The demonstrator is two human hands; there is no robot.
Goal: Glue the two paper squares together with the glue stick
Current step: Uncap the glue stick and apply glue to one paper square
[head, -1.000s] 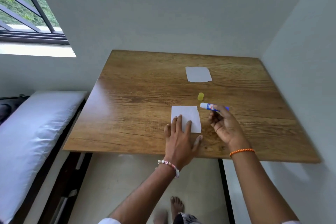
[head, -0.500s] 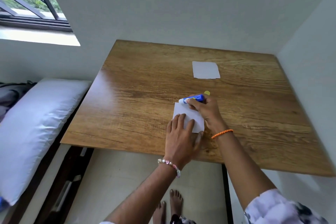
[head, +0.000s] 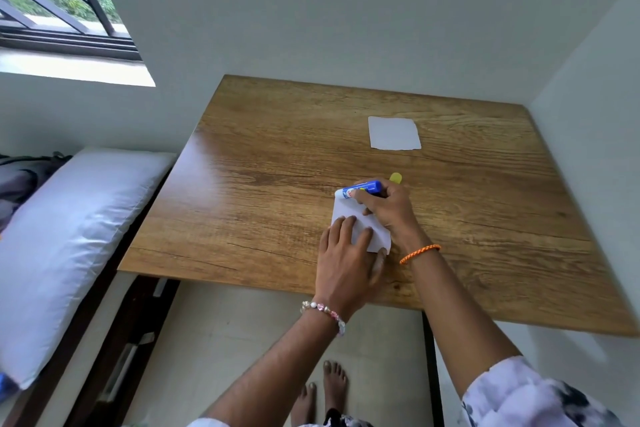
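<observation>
Pinning the near paper square point(head: 375, 237) flat, the left hand point(head: 346, 260) rests open on it; the right hand point(head: 388, 208) grips the glue stick point(head: 360, 190) at its far edge; a dragging stroke could crumple the sheet, or smear glue onto the table point(head: 263, 184). Well apart lies the second square point(head: 394, 133)

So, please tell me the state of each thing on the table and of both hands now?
Glue stick: uncapped, held, tip at near square's far edge.
Yellow cap: off, on table.
Near paper square: flat, pinned.
Far paper square: flat, untouched.
Left hand: pressing near square.
Right hand: closed on glue stick.
</observation>
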